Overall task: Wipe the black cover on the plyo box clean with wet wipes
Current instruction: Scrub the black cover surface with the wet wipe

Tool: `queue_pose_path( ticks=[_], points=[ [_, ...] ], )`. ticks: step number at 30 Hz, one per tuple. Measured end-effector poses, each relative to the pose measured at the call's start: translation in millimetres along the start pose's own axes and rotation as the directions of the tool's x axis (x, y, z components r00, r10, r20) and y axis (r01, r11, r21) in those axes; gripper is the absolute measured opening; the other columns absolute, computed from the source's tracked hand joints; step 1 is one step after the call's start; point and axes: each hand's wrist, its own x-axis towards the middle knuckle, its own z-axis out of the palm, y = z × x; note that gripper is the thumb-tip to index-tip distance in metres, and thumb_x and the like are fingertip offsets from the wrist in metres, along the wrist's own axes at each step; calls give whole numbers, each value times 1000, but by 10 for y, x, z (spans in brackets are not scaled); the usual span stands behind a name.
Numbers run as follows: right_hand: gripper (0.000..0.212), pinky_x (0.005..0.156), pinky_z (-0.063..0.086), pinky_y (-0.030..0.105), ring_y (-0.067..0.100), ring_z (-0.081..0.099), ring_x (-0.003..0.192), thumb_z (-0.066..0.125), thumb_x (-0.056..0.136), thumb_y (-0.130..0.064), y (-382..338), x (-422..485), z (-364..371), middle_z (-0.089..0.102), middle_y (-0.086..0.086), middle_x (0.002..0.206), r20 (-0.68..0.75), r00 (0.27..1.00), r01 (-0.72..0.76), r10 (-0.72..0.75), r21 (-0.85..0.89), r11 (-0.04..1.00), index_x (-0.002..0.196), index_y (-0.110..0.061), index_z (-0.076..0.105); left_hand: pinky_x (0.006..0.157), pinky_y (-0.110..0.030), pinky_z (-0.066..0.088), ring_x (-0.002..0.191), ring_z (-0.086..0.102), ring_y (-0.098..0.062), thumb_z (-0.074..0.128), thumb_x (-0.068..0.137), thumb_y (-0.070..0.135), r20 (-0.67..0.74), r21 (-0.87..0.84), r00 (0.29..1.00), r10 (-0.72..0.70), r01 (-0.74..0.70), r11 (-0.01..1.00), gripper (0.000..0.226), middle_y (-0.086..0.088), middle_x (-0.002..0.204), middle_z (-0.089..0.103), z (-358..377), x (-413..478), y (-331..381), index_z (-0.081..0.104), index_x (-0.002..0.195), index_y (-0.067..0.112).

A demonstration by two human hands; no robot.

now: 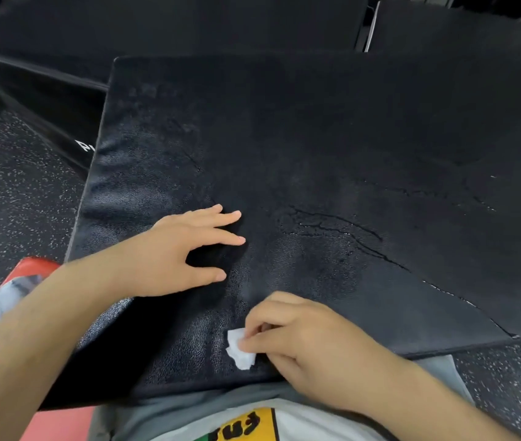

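Black cracked cover atop the box, left hand resting flat on it with fingers spread, right hand pinching a crumpled white wipe against its near edge.

A: cover state?
B: black cover lies flat. Pebbled skin, long cracks across the right half, damp sheen near-left.
A: wipe?
B: wet wipe, white, crumpled small, on the cover near its front edge, pinched by right hand.
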Motion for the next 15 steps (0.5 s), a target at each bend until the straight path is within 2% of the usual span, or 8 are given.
queue_pose_path(
  ticks=[2, 4, 5, 6, 8, 10, 12, 15],
  points=[
    [29, 73, 52, 35, 19, 56, 89, 62, 81, 4, 159, 33, -25, 63, -6, 98, -117, 991, -78, 71, -59, 995, 93, -18, 77, 117, -21, -2, 144, -2, 17, 73, 87, 43, 19, -14, 1000, 1, -1, 1000, 57, 40, 155, 17, -11, -17, -2, 48, 137, 54],
    [31, 68, 54, 37, 20, 55, 85, 65, 77, 8, 278, 123, -39, 62, -7, 94, -288, 931, -260, 224, -91, 961, 89, -18, 76, 119, -24, -1, 144, -3, 18, 73, 86, 45, 27, -11, 1000, -7, 7, 1000, 58, 40, 154, 17, -13, -14, -5, 47, 138, 54],
    [33, 67, 54, 37, 19, 53, 84, 65, 76, 8, 256, 152, -33, 61, -7, 92, -314, 910, -311, 270, -88, 946, 89, -20, 76, 120, -25, 0, 143, -3, 18, 73, 86, 45, 25, -7, 1000, -7, 7, 1000, 59, 40, 154, 18, -8, -9, -8, 47, 138, 54],
    [34, 68, 53, 35, 17, 53, 85, 64, 77, 7, 182, 155, -7, 59, -9, 93, -282, 924, -294, 260, -86, 952, 89, -22, 76, 120, -25, -1, 143, -3, 18, 73, 86, 46, 20, -4, 1000, -4, 4, 1000, 59, 40, 154, 18, -5, -5, -9, 47, 138, 54],
    [35, 70, 51, 32, 15, 52, 87, 60, 78, 4, -41, 93, 59, 58, -10, 94, -109, 984, -145, 141, -33, 989, 90, -26, 75, 115, -16, -5, 143, -3, 19, 72, 86, 47, 19, 0, 1000, -4, 4, 1000, 59, 41, 154, 19, -1, -5, -13, 47, 138, 54],
    [33, 69, 52, 34, 16, 51, 87, 59, 78, 2, -74, 69, 38, 59, -9, 93, 3, 998, -65, 65, -28, 997, 90, -24, 75, 109, -10, -9, 142, -4, 20, 72, 86, 48, 23, 4, 1000, -9, 8, 1000, 58, 41, 153, 19, 1, -2, -14, 47, 138, 54],
    [30, 70, 54, 37, 20, 54, 86, 59, 79, 1, 182, 176, -19, 60, -6, 92, -86, 988, -136, 128, -105, 985, 89, -21, 76, 111, -14, -6, 143, -4, 19, 71, 85, 51, 18, 16, 1000, -14, 14, 1000, 57, 41, 153, 19, 8, 21, -16, 47, 137, 54],
    [29, 63, 51, 34, 21, 51, 81, 63, 78, 4, 398, 364, -91, 55, -5, 83, -304, 903, -356, 303, -136, 925, 86, -22, 76, 115, -24, 0, 143, 2, 16, 62, 81, 68, -14, 33, 999, -33, 34, 999, 61, 39, 151, 22, 28, 65, -7, 46, 138, 55]
  ],
)
